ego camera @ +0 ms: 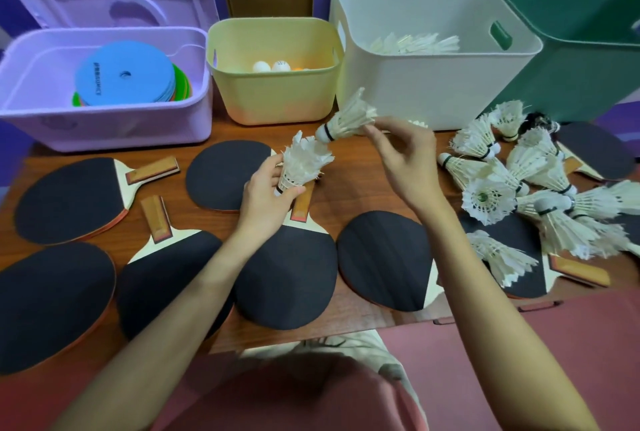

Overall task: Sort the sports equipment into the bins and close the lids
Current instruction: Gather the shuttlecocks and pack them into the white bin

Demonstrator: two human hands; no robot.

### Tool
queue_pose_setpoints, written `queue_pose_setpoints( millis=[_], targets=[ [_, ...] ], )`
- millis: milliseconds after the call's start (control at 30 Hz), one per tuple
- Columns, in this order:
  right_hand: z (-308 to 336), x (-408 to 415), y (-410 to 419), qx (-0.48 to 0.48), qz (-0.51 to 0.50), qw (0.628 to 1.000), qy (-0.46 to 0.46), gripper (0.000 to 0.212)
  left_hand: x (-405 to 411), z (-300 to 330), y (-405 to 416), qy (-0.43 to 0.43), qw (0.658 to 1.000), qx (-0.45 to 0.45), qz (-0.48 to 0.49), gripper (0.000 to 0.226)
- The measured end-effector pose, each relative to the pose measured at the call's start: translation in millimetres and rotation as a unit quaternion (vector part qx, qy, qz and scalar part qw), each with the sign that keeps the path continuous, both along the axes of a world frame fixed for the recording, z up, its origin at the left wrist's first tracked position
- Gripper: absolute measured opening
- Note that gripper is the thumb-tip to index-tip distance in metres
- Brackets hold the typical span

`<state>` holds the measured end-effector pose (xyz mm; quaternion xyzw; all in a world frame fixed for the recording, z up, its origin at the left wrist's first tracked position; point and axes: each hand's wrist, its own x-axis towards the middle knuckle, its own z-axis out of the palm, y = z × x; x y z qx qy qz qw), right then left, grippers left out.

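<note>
Green bin (585, 60) interior hidden; its contents perhaps unreadable.

Each hand, left (266, 188) and right (403, 153), apparently pinches one shuttlecock above the paddles (287, 271).

Even soft light, wide-angle edge distortion

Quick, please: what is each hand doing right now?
Left hand: grips a shuttlecock near its cork.
Right hand: pinches a second shuttlecock by its feathers.
</note>
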<state>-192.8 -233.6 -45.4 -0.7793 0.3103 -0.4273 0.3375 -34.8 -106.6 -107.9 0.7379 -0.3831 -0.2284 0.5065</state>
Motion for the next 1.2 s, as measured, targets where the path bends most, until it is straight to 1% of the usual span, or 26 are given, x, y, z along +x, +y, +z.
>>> queue_pose_setpoints(
  millis=[167,233,333,400,467,500,567,633,733,800,867,933,967,1033,1100,1133,1167,1200],
  targets=[
    [-11,6,3,0.002,0.121,0.987,0.105,0.017,-4,2,-10,-0.011,1.0,-0.01,-0.017,0.057],
    [-13,6,1,0.002,0.145,0.983,0.115,0.018,-5,2,-13,-0.016,0.999,-0.006,-0.032,0.055],
    [-9,3,-5,0.021,0.15,0.982,0.115,0.026,-7,2,-18,-0.018,0.999,-0.005,-0.044,0.054],
    [-6,-4,-15,0.045,0.125,0.986,0.098,0.032,-8,4,-22,-0.012,0.999,-0.007,-0.042,0.055],
    [-7,-12,-33,0.051,0.063,0.993,0.081,0.032,-8,6,-28,-0.003,0.999,-0.009,-0.04,0.057],
    [-10,-16,-46,0.051,0.023,0.995,0.087,0.031,-8,7,-31,-0.001,0.999,-0.009,-0.04,0.058],
    [-20,-21,-77,0.061,-0.061,0.985,0.148,0.033,-8,9,-36,0.0,0.999,-0.01,-0.045,0.058],
    [-29,-23,-104,0.076,-0.108,0.957,0.258,0.041,-9,10,-40,-0.001,0.999,-0.011,-0.049,0.057],
    [-36,-20,-120,0.053,-0.107,0.919,0.375,0.046,-10,11,-43,0.001,0.999,-0.015,-0.051,0.055],
    [-38,-15,-122,0.024,-0.123,0.899,0.42,0.042,-11,13,-43,0.002,0.999,-0.012,-0.048,0.056],
    [-40,-11,-123,-0.001,-0.141,0.885,0.443,0.038,-9,14,-43,-0.003,0.999,-0.01,-0.046,0.057],
    [-40,-9,-125,-0.015,-0.139,0.881,0.453,0.031,-5,15,-42,-0.009,0.999,-0.009,-0.042,0.058],
    [-39,-9,-126,-0.01,-0.119,0.882,0.455,0.026,-3,15,-42,-0.012,0.999,-0.008,-0.04,0.058],
    [-30,-14,-121,0.002,-0.057,0.872,0.487,0.018,1,17,-42,-0.021,0.999,-0.01,-0.035,0.059],
    [-18,-21,-115,-0.006,-0.009,0.867,0.498,0.013,5,20,-42,-0.031,0.999,-0.014,-0.033,0.058],
    [-11,-24,-112,-0.018,0.002,0.879,0.476,0.014,7,22,-43,-0.04,0.999,-0.014,-0.035,0.058],
    [-2,-26,-107,-0.034,0.001,0.9,0.434,0.014,8,25,-45,-0.051,0.998,-0.015,-0.038,0.057],
    [7,-28,-103,-0.052,-0.012,0.927,0.371,0.013,10,29,-46,-0.063,0.997,-0.017,-0.043,0.057]
  ],
)
